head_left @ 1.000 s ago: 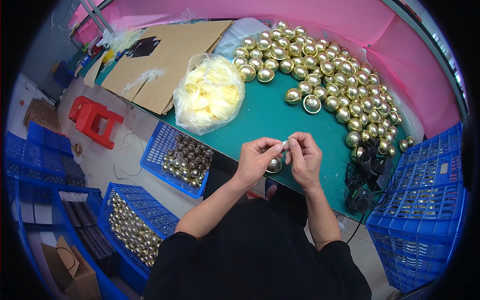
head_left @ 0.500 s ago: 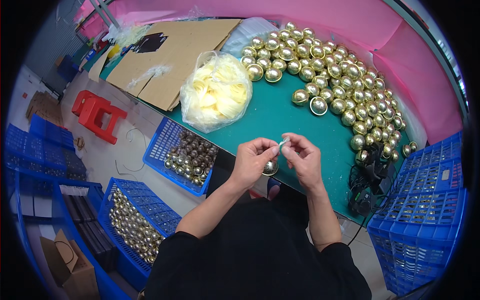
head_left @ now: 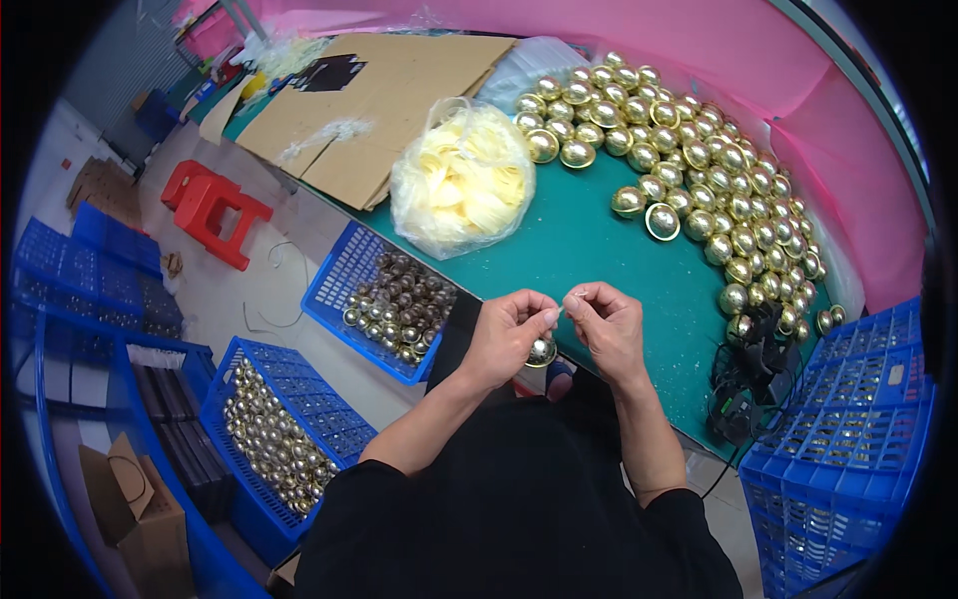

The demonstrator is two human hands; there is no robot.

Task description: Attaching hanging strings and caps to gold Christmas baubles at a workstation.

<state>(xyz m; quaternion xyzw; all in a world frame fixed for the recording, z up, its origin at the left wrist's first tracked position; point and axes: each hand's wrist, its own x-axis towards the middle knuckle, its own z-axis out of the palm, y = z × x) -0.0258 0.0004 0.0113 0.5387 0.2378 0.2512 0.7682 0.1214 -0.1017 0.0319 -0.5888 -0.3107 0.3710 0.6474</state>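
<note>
Gold ball [head_left: 540, 353] beside left hand [head_left: 507, 336], rounded side up; long axis unclear.

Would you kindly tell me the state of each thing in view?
Left hand: fingertips pinched
Right hand: fingertips pinched
Clear bag: filled with pale yellow pieces
Gold balls: heaped on the table
Cardboard: lying flat
Cardboard box: flaps open
Right crates: stacked
Lower-left crate: holding balls
Middle crate: holding metal balls

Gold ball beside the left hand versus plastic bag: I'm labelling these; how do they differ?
The plastic bag is larger than the gold ball. The translucent bag shows pale yellow contents; the ball is shiny gold. The left hand partly covers the ball, not the bag.
</note>
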